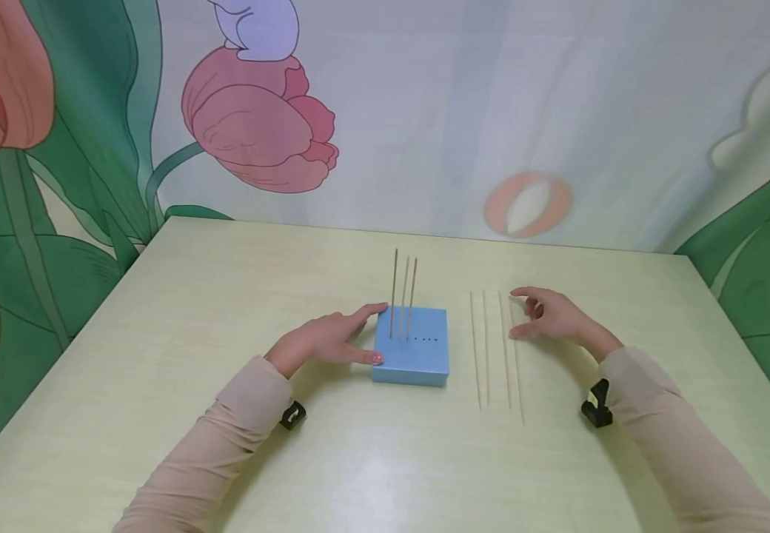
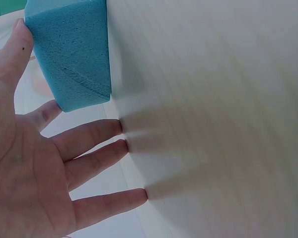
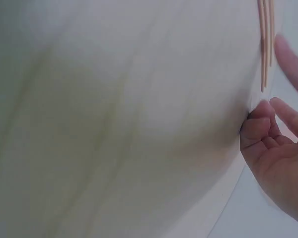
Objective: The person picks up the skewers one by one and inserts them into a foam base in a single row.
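A blue foam block [image 1: 414,359] sits on the table with three thin wooden sticks [image 1: 394,292] standing upright in it. Small dark holes continue their row to the right. My left hand [image 1: 328,337] lies along the block's left side, thumb and index finger [image 2: 49,111] spread with their tips at its corners. Its other fingers extend straight, tips at the tabletop. Several more sticks [image 1: 487,348] lie side by side to the right of the block. My right hand [image 1: 551,314] is at the rightmost one, thumb and index finger apart over its upper part, remaining fingers bent inward.
The pale wooden table [image 1: 385,459] ends at the back against a curtain [image 1: 412,148] printed with flowers and leaves. A black wrist device [image 1: 597,403] is on my right wrist, and another [image 1: 293,415] on the left.
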`<act>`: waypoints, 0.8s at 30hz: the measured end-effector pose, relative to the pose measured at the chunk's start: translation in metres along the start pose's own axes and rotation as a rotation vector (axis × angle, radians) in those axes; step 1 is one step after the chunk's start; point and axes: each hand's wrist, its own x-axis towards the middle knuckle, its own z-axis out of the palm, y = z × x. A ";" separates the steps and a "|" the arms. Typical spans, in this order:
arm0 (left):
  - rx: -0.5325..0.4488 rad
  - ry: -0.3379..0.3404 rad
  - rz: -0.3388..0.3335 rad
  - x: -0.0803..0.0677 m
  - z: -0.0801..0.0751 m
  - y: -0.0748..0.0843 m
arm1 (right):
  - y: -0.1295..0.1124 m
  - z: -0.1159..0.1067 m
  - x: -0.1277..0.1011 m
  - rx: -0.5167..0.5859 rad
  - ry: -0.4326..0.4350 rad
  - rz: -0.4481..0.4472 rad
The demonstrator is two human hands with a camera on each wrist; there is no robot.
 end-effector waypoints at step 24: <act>-0.001 0.005 -0.005 -0.001 0.000 0.004 | 0.012 -0.001 -0.003 -0.123 -0.047 -0.065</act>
